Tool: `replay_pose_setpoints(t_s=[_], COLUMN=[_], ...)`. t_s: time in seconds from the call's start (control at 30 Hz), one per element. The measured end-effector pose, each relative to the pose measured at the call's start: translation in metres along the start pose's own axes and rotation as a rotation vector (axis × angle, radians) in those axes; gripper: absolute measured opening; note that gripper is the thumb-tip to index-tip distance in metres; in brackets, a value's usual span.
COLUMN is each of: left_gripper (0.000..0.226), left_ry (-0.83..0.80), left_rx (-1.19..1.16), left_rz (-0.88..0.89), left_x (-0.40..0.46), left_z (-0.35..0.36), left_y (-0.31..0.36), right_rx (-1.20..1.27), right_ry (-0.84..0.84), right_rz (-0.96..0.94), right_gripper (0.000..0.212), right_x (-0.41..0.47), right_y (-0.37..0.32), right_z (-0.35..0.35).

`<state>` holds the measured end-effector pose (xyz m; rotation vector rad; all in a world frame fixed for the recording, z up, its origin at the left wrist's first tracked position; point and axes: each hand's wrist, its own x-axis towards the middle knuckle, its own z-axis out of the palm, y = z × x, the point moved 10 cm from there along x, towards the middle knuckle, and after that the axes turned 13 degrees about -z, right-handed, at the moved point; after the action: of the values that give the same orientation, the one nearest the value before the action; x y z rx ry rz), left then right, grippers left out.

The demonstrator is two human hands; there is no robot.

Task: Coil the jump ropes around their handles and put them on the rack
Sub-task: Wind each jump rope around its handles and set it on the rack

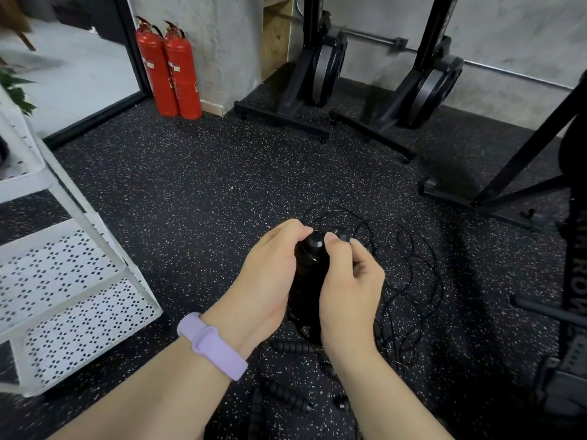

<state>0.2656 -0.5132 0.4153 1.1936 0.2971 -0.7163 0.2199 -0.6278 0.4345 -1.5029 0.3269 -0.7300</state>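
Observation:
My left hand [270, 271] grips a pair of black jump rope handles [309, 274], held upright together over the floor. My right hand [349, 281] is curled beside their top and pinches the thin black cord near the handle caps. The rest of that cord [409, 277] hangs in loose loops to the right, down onto the floor. More black ribbed handles [286, 395] lie on the floor below my hands. The white perforated metal rack [79, 281] stands at the left.
Two red fire extinguishers [171, 68] stand against the far wall. Black rowing machines [320, 68] are stored upright at the back, and a dark machine frame [571, 281] fills the right edge. The floor is black speckled rubber.

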Motion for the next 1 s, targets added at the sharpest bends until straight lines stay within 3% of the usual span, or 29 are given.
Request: replay_pose_setpoints(t_s=[0.2, 0.37, 0.67, 0.77, 0.9, 0.97, 1.0], left_gripper=[0.016, 0.024, 0.019, 0.036, 0.014, 0.014, 0.017], left_ry=[-0.077, -0.058, 0.000, -0.030, -0.023, -0.016, -0.015], left_rx=[-0.022, -0.035, -0.074, -0.069, -0.034, 0.007, 0.034], left_rz=[-0.051, -0.044, -0.088, -0.120, -0.008, 0.049, 0.068], left_x=[0.006, 0.007, 0.014, 0.014, 0.013, 0.009, 0.008], left_z=[-0.001, -0.003, -0.015, -0.012, -0.013, -0.010, -0.010], left_y=[-0.005, -0.006, -0.012, -0.012, 0.004, 0.010, 0.012], right_rx=[-0.006, 0.041, 0.022, -0.004, 0.063, 0.064, 0.053], right_ry=[-0.060, -0.116, -0.166, -0.192, -0.211, -0.259, -0.267], right_rz=[-0.015, 0.024, 0.043, 0.000, 0.095, 0.127, 0.122], right_gripper=[0.032, 0.030, 0.021, 0.030, 0.019, 0.024, 0.014], right_x=[0.000, -0.002, -0.003, 0.000, 0.003, 0.002, 0.002], right_y=[0.001, 0.004, 0.009, 0.002, 0.012, 0.016, 0.014], right_z=[0.005, 0.013, 0.017, 0.019, 0.019, 0.020, 0.018])
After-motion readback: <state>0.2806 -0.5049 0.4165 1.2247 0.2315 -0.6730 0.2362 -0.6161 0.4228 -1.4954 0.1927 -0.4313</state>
